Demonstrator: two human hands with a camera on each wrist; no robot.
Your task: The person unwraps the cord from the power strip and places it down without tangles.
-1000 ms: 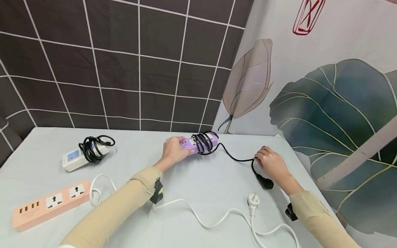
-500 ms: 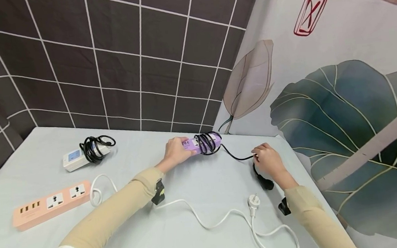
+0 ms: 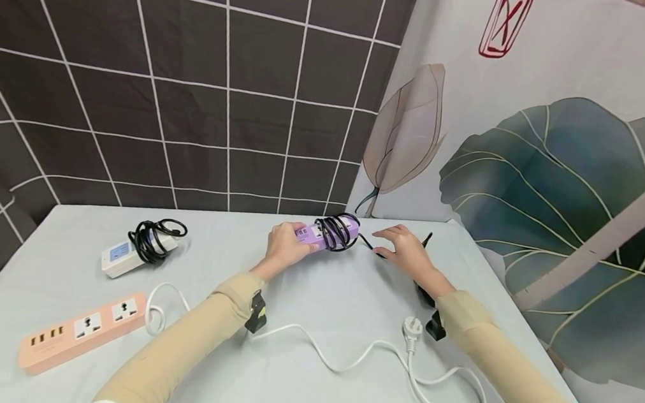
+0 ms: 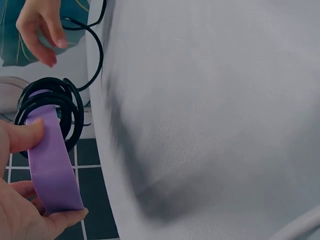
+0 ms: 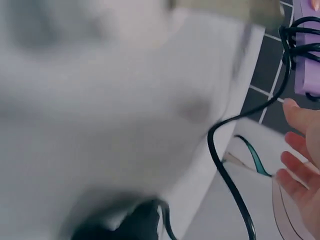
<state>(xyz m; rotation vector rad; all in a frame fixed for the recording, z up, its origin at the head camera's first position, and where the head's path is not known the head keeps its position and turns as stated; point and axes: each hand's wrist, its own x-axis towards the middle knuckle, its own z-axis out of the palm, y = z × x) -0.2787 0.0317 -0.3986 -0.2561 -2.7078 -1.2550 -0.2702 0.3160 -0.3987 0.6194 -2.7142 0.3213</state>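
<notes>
My left hand grips one end of a purple power strip, thumb on one side and fingers on the other. A black cord is wound in several loops around the strip's other end. To the right, my right hand is beside the strip, fingers and thumb apart and holding nothing. In the right wrist view, the cord's loose length curves past these fingers. The cord's black plug lies on the table, mostly hidden behind the right wrist in the head view.
A white power strip wrapped in black cord lies at the back left. Nearer stands an orange power strip; a white cord and white plug lie in front. A dark tiled backdrop borders the table.
My right hand has let go of the black cord and moved left toward the purple power strip, its fingers spreading. The left hand keeps its grip, the strip having shifted slightly right.
</notes>
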